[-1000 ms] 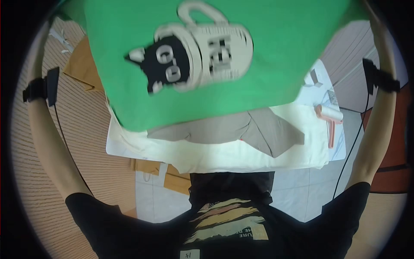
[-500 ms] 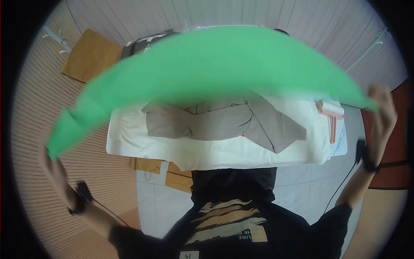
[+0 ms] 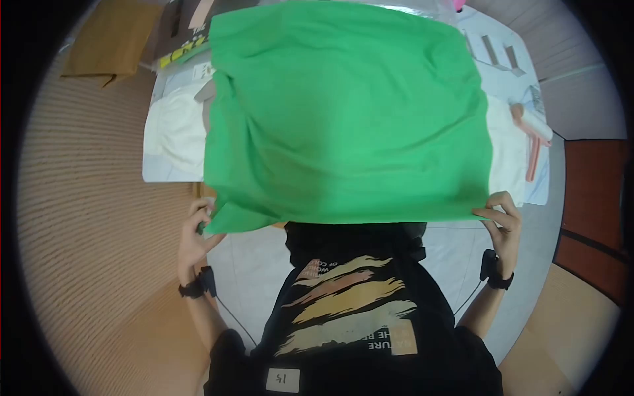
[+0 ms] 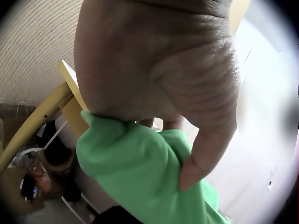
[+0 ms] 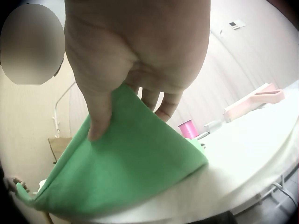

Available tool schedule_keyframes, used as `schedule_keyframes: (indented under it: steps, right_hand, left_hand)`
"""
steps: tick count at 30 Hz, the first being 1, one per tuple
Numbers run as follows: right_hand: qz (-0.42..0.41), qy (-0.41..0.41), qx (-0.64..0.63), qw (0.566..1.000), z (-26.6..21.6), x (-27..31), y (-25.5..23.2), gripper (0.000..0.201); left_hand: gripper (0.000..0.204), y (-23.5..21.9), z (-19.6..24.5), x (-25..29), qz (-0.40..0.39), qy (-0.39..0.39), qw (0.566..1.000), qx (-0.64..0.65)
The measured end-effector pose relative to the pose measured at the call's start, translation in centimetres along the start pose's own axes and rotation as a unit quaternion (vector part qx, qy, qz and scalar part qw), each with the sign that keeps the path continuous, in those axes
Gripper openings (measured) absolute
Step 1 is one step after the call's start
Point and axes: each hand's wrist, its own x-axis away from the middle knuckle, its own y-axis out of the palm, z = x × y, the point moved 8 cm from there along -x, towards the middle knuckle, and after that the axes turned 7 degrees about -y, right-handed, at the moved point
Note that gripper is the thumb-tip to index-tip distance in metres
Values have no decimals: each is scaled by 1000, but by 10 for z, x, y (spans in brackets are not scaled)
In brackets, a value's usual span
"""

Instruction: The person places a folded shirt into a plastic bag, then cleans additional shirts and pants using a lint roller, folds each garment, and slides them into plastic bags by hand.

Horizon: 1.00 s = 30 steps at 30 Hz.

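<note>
A green T-shirt (image 3: 350, 125) is spread over the white-covered table, plain side up, with soft creases across it. Its near edge stretches between both hands, past the table's front. My left hand (image 3: 195, 234) pinches the left near corner; in the left wrist view the thumb presses bunched green fabric (image 4: 135, 163). At the right near corner, my right hand (image 3: 503, 221) grips the edge between thumb and fingers, and the cloth (image 5: 126, 158) hangs in a peak from them in the right wrist view. Beneath the shirt, a bit of grey garment (image 3: 207, 99) peeks out on the left.
White cloth (image 3: 181, 129) covers the marble-patterned table (image 3: 165, 173). On the right lies a pink lint roller (image 3: 531, 125). A dark package (image 3: 175, 39) sits at the back left, near a brown paper bag (image 3: 112, 36). A pink spool (image 5: 188, 128) stands at the back.
The green T-shirt, raised with its cat-in-mug print showing, has swung through the air and come down over the grey garment. Both hands have lowered toward the body, still holding its corners.
</note>
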Motion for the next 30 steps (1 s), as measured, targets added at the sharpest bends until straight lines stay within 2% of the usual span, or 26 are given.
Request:
schedule_keyframes:
  steps: [3,5,6,8,9,11,12,14,15,17,18,20,21,22,23,24,25,26,28,30]
  right_hand:
    - [-6,16,10,1000,3,12,2,26]
    - [-9,20,-1,1000,10,22,5,26]
    - [-2,23,9,1000,15,26,4,26]
    - [3,30,1,1000,25,37,4,25]
    - [13,22,5,1000,28,43,3,25]
    - [25,7,7,1000,30,53,1,26]
    - [16,6,8,1000,30,54,2,27]
    - [6,3,8,1000,31,57,3,28]
    - [-13,6,34,999,31,58,5,29]
    - [-32,11,64,997,35,62,6,30]
    - [-38,14,53,998,38,65,6,30]
    - [-42,18,46,998,47,73,6,30]
    - [-31,11,39,999,50,76,5,29]
    - [-20,3,33,999,51,77,3,27]
    - [-18,0,32,999,53,82,1,27]
    - [33,-10,17,999,56,88,-10,25]
    - [84,-22,1,996,55,93,-20,22]
    - [85,-27,-2,996,56,97,-22,22]
    - [119,-66,-3,991,52,103,-32,19]
    - [118,-60,-31,991,53,109,-32,18]
  left_hand:
    - [35,9,-8,2,10,-12,999,-51]
    - [32,18,-6,5,-17,3,965,-263]
    - [32,22,-1,7,-15,-1,963,-269]
    - [39,19,6,17,65,-52,981,-178]
    - [39,21,7,22,70,-49,980,-179]
    - [61,23,12,37,70,-10,979,-192]
    - [61,21,12,43,75,-12,978,-192]
    - [64,19,-10,55,37,-150,974,-167]
    - [64,16,-16,56,34,-151,974,-165]
    - [47,30,-40,61,-59,-179,974,-128]
    - [47,34,-45,61,-63,-177,974,-125]
    - [26,55,-46,60,-107,-161,980,-47]
    - [26,65,-46,59,-108,-159,980,-46]
    - [21,67,-25,53,-37,-47,997,-38]
    - [17,62,-6,56,36,65,997,-31]
    - [17,60,-5,58,41,67,996,-33]
    - [18,49,-12,61,68,24,993,88]
    - [19,42,-22,66,94,-18,973,209]
    - [20,29,-32,75,126,-19,970,206]
    - [21,17,-35,80,154,-23,967,202]
